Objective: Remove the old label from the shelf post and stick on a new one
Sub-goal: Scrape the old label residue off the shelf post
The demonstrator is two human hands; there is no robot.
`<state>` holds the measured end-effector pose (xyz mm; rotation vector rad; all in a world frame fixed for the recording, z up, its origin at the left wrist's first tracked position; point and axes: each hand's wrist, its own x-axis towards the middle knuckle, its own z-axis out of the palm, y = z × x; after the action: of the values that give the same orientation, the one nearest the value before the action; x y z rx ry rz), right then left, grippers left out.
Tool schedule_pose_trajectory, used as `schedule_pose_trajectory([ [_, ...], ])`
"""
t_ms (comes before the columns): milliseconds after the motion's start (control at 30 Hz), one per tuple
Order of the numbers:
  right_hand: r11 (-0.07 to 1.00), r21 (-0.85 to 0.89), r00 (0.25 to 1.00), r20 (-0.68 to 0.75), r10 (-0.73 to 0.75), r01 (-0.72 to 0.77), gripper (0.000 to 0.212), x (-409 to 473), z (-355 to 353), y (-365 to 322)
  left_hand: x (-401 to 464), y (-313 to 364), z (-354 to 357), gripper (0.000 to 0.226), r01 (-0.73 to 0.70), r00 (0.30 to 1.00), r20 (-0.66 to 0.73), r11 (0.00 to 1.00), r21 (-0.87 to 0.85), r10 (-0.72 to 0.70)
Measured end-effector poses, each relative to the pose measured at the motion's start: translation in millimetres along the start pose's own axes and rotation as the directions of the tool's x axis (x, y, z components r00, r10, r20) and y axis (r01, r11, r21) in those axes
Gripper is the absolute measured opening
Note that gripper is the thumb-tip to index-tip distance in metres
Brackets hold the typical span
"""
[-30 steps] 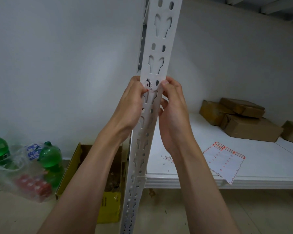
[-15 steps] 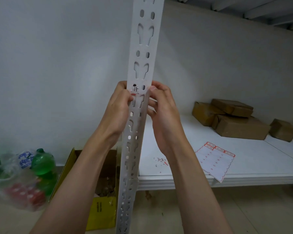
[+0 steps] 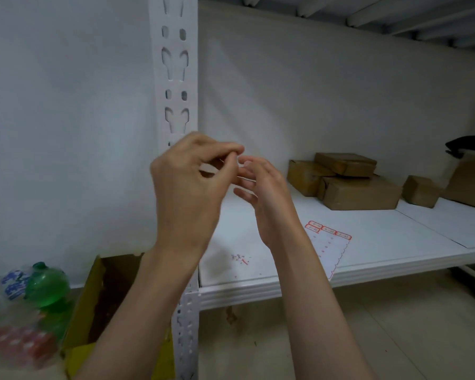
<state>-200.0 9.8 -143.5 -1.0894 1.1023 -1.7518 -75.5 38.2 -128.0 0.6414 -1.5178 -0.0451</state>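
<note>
The white slotted shelf post [image 3: 176, 78] stands upright left of centre. My left hand [image 3: 187, 185] is raised just in front of and to the right of it, thumb and fingertips pinched together on what looks like a tiny pale scrap of the old label. It hides the spot on the post where the label was. My right hand [image 3: 266, 187] hovers beside those fingertips with its fingers loosely spread and holds nothing. A sheet of new red-edged labels [image 3: 328, 242] lies on the white shelf [image 3: 258, 289].
Small torn label bits [image 3: 240, 258] lie on the shelf near the post. Brown parcels [image 3: 359, 193] sit at the back right. On the floor to the left are a yellow carton [image 3: 93, 297] and a plastic bag with green bottles [image 3: 48, 286].
Both hands have come off the post and moved right. They were picking at the label with both thumbs; now the left fingertips are pinched together and the right hand has opened.
</note>
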Motion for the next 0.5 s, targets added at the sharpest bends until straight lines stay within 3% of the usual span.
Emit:
schedule_pose_trajectory([
  [133, 0.998, -0.050, 0.998, -0.050, 0.039, -0.042, 0.015, 9, -21, 16, -22, -8, 31, 0.013, 0.103, 0.972, 0.205, 0.994, 0.045, -0.110],
  [300, 0.944, -0.304, 0.988, -0.123, 0.097, -0.130, 0.016, 12, -41, 32, -48, -34, 54, 0.008, 0.229, 0.886, 0.324, 0.920, 0.318, -0.333],
  [400, 0.840, -0.526, 0.988, -0.140, 0.071, -0.135, 0.011, 15, -47, 42, -62, -50, 63, 0.008, 0.251, 0.818, 0.368, 0.851, 0.462, -0.441],
  [500, 0.717, -0.677, 0.986, -0.117, 0.120, -0.168, 0.014, 16, -55, 50, -74, -65, 68, 0.008, 0.249, 0.799, 0.379, 0.830, 0.499, -0.467],
])
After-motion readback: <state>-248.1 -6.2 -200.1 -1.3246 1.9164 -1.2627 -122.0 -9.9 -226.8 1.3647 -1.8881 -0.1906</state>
